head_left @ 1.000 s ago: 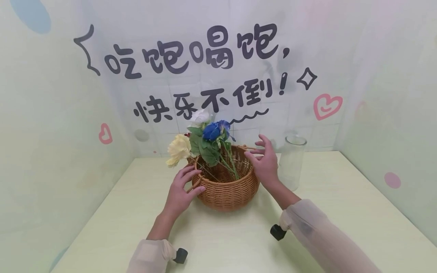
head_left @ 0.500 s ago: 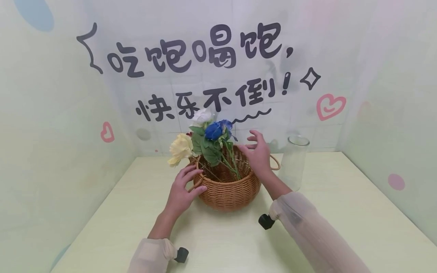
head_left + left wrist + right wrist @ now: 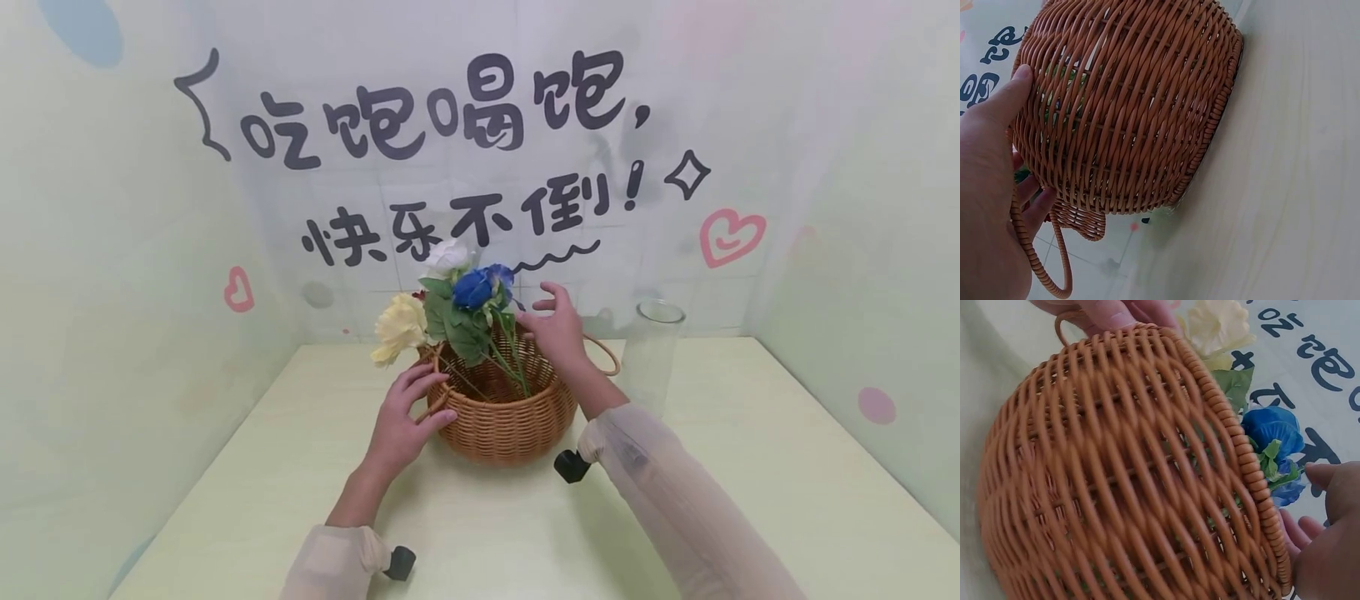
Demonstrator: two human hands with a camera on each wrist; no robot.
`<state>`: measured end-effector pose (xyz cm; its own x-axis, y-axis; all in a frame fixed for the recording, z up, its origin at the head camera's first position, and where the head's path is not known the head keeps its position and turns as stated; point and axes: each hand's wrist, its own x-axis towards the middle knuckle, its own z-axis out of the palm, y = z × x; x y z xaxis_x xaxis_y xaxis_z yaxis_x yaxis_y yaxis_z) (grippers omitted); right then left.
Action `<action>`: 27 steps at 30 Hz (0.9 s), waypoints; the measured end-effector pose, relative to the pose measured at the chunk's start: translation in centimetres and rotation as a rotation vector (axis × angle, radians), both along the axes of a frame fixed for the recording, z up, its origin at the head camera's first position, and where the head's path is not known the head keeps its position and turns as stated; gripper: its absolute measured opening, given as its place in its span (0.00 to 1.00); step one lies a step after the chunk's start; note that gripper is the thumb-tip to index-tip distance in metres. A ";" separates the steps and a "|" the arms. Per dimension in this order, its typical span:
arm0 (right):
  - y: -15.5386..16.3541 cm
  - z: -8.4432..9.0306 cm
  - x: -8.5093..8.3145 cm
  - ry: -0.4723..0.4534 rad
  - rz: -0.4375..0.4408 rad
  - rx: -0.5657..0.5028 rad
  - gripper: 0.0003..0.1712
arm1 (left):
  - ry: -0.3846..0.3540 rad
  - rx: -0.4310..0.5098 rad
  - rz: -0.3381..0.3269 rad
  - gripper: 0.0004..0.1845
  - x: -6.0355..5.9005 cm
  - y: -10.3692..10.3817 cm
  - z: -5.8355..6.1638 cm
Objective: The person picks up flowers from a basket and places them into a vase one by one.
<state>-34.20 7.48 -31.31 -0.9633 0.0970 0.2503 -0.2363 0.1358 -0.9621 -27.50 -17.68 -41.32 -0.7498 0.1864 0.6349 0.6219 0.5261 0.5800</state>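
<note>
A brown wicker basket (image 3: pixel 502 433) stands upright on the table. Artificial flowers lean out over its left and back rim: a yellow one (image 3: pixel 400 329), a white one (image 3: pixel 447 258) and a blue one (image 3: pixel 474 289), with green leaves and stems. My left hand (image 3: pixel 402 425) holds the basket's left side; in the left wrist view its thumb (image 3: pixel 1021 78) lies against the weave, beside a looped handle (image 3: pixel 1063 275). Over the right rim, my right hand (image 3: pixel 558 333) reaches toward the blue flower, fingers spread and apart from it. In the right wrist view, nothing shows between its fingers.
A tall clear glass vase (image 3: pixel 652 358) stands just right of the basket, near the back wall. The pale table (image 3: pixel 480 533) is bounded by walls at the left, right and back. Dark lettering (image 3: pixel 472 217) covers the back wall.
My right hand has moved left, from beside the right rim and handle to a place nearer the blue flower, uncovering the right handle. The left hand stays on the basket.
</note>
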 end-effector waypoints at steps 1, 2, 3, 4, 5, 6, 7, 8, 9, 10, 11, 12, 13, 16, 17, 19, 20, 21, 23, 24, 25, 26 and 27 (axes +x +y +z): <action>0.0 0.1 -0.1 -0.021 0.006 0.004 0.40 | -0.001 0.000 0.001 0.26 0.0 0.0 0.0; 0.0 0.1 -0.2 -0.038 0.012 0.005 0.40 | -0.002 0.001 0.000 0.26 0.0 0.1 0.0; 0.0 0.2 -0.3 -0.052 0.019 0.004 0.40 | -0.001 0.002 0.001 0.26 0.0 0.1 0.0; 0.0 0.2 -0.3 -0.062 0.024 0.006 0.39 | 0.001 0.004 0.001 0.26 0.0 0.1 0.0; 0.0 0.3 -0.3 -0.070 0.029 0.011 0.39 | 0.002 0.006 0.001 0.26 0.0 0.1 0.0; -0.1 0.3 -0.3 -0.079 0.032 0.017 0.39 | 0.001 0.006 0.000 0.26 0.0 0.1 0.0; -0.2 0.4 -0.2 -0.086 0.035 0.022 0.39 | 0.001 0.006 0.000 0.26 0.0 0.1 0.0; -0.3 0.4 -0.1 -0.094 0.040 0.024 0.40 | 0.001 0.006 -0.001 0.26 0.0 0.1 0.0; -0.3 0.4 0.0 -0.101 0.044 0.037 0.40 | 0.000 0.006 -0.001 0.26 0.0 0.1 0.0; -0.4 0.4 0.1 -0.108 0.046 0.055 0.40 | -0.002 0.008 -0.001 0.26 0.0 0.1 0.0; -0.5 0.4 0.2 -0.114 0.050 0.072 0.40 | -0.004 0.009 0.000 0.26 0.0 0.2 0.0; -0.6 0.3 0.3 -0.117 0.054 0.086 0.40 | -0.005 0.008 0.002 0.26 0.0 0.2 0.0; -0.6 0.3 0.3 -0.119 0.057 0.103 0.40 | -0.005 0.008 0.002 0.26 0.0 0.2 0.0; -0.7 0.1 0.2 -0.113 0.063 0.158 0.39 | -0.005 0.002 0.006 0.26 -0.1 0.4 0.1; -0.7 0.1 0.2 -0.111 0.065 0.173 0.39 | -0.003 0.000 0.007 0.26 -0.2 0.4 0.1; -0.7 0.1 0.1 -0.113 0.071 0.204 0.39 | -0.002 -0.002 0.009 0.26 -0.2 0.5 0.3; -0.8 0.1 0.0 -0.118 0.076 0.213 0.39 | -0.001 -0.004 0.012 0.26 -0.2 0.5 0.3; -0.8 0.1 0.0 -0.126 0.084 0.214 0.40 | -0.002 -0.005 0.015 0.26 -0.2 0.5 0.3; -0.8 0.0 -0.1 -0.146 0.098 0.212 0.40 | -0.002 -0.006 0.018 0.26 -0.1 0.4 0.3; -0.9 -0.1 -0.1 -0.158 0.109 0.202 0.41 | -0.003 -0.006 0.019 0.25 -0.1 0.4 0.3; -0.9 -0.2 -0.1 -0.170 0.121 0.191 0.41 | -0.003 -0.006 0.018 0.25 -0.1 0.4 0.3; -0.9 -0.3 -0.1 -0.187 0.137 0.177 0.41 | -0.004 -0.008 0.019 0.25 0.0 0.4 0.2; -1.0 -0.4 -0.1 -0.204 0.154 0.159 0.42 | -0.008 -0.007 0.018 0.25 0.0 0.4 0.2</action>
<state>-34.30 6.50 -31.75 -0.9955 -0.0795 0.0508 -0.0703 0.2658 -0.9614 -27.50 -17.32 -41.17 -0.7583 0.1771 0.6274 0.6074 0.5414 0.5813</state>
